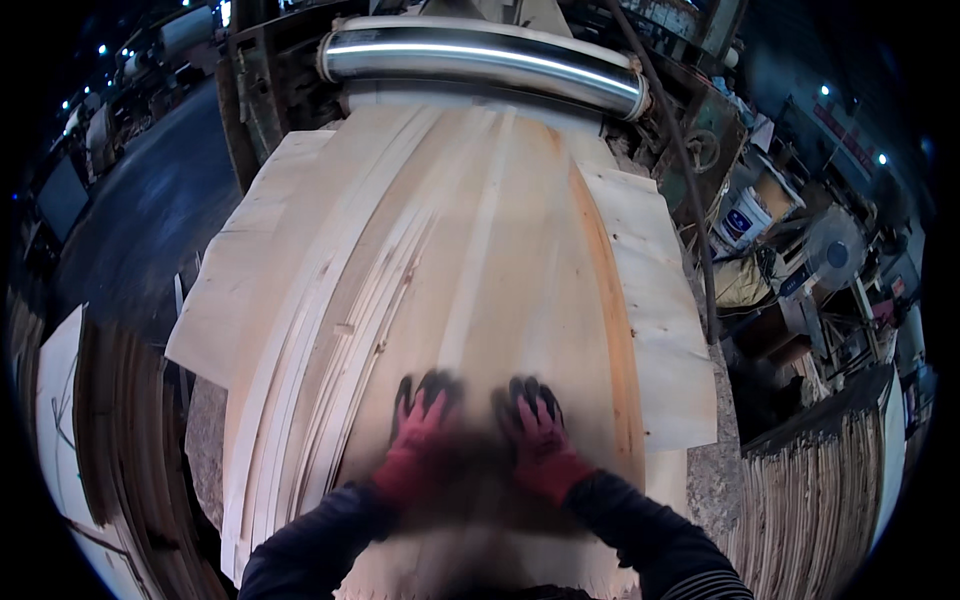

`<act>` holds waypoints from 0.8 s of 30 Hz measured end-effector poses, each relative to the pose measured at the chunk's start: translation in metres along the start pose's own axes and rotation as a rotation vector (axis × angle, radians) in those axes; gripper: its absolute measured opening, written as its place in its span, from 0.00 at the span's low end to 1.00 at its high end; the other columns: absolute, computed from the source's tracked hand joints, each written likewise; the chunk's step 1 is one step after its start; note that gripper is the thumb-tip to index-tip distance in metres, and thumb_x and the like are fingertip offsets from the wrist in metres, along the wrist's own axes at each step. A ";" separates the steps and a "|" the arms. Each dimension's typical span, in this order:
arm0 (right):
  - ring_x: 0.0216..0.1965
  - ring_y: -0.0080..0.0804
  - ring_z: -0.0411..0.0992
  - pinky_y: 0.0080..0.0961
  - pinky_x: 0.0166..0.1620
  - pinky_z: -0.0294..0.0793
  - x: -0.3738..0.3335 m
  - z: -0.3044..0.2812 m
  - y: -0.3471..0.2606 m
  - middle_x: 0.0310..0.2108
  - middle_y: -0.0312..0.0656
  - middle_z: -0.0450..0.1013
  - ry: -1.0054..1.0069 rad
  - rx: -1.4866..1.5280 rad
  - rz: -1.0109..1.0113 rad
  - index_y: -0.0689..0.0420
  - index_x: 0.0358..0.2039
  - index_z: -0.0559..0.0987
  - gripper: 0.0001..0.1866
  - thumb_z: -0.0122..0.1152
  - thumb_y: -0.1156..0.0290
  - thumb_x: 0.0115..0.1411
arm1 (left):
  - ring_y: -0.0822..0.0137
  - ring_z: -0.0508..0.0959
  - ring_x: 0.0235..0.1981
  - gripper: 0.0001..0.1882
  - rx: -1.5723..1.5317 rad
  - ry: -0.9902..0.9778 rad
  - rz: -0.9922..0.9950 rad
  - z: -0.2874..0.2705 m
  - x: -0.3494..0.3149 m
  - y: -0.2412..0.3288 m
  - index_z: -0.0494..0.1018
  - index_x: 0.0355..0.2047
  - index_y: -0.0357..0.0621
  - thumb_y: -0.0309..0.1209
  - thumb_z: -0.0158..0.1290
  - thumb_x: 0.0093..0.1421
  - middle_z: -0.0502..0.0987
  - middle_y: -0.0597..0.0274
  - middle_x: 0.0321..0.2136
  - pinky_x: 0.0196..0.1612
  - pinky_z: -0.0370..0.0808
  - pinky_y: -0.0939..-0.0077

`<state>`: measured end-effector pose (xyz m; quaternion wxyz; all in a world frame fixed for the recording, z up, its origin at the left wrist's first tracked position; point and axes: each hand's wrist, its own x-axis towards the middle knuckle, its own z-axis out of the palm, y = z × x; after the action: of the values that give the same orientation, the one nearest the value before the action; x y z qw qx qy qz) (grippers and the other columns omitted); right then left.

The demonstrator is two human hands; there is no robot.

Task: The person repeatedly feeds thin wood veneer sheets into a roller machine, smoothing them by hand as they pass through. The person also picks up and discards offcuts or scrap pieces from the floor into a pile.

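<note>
Broad sheets of pale wood veneer lie spread before me, with grain running away toward a shiny metal roller. My left hand, in a red glove with dark fingertips, is over the near part of the top sheet, fingers spread and pointing forward. Beside it, my right hand wears a matching glove and has its fingers stretched out too. Both are a little blurred, and neither grips anything. Narrow overlapping veneer strips run along the left of the sheet. An orange-brown streak marks its right side.
Veneer stacks stand on edge at lower left, and another stack sits at lower right. A dark bar slants down past the roller's right end. Farther right are a white bucket and a round fan.
</note>
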<state>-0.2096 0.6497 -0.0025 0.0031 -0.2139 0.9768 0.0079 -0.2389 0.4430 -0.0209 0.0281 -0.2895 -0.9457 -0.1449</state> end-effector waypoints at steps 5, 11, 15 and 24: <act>0.60 0.48 0.49 0.46 0.61 0.40 0.108 -0.015 0.089 0.56 0.52 0.55 0.210 0.043 0.145 0.55 0.57 0.58 0.35 0.48 0.49 0.53 | 0.43 0.52 0.57 0.37 0.134 0.292 -0.077 -0.005 0.136 -0.029 0.55 0.56 0.38 0.47 0.50 0.51 0.52 0.41 0.56 0.58 0.46 0.46; 0.61 0.46 0.46 0.43 0.62 0.39 0.067 -0.039 0.067 0.59 0.50 0.50 -0.054 0.123 -0.058 0.57 0.56 0.60 0.34 0.46 0.48 0.55 | 0.44 0.54 0.57 0.35 0.020 0.030 0.225 -0.029 0.084 -0.023 0.57 0.54 0.37 0.44 0.51 0.50 0.56 0.42 0.55 0.59 0.46 0.48; 0.62 0.42 0.44 0.43 0.62 0.37 0.146 -0.004 0.108 0.60 0.48 0.50 0.059 0.010 0.072 0.55 0.57 0.60 0.33 0.43 0.48 0.56 | 0.46 0.55 0.57 0.30 0.074 0.212 0.112 0.009 0.156 -0.040 0.60 0.53 0.39 0.42 0.47 0.53 0.57 0.44 0.55 0.60 0.46 0.49; 0.60 0.44 0.48 0.46 0.62 0.38 0.140 -0.072 0.058 0.57 0.49 0.54 0.321 -0.035 -0.038 0.59 0.57 0.57 0.36 0.46 0.47 0.54 | 0.38 0.53 0.56 0.38 0.017 0.224 -0.008 -0.096 0.071 -0.036 0.55 0.55 0.36 0.40 0.55 0.47 0.52 0.37 0.55 0.59 0.47 0.49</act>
<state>-0.3614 0.6426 0.0691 -0.1566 -0.2308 0.9603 -0.0095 -0.3213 0.4248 0.0714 0.1357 -0.2677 -0.9390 -0.1682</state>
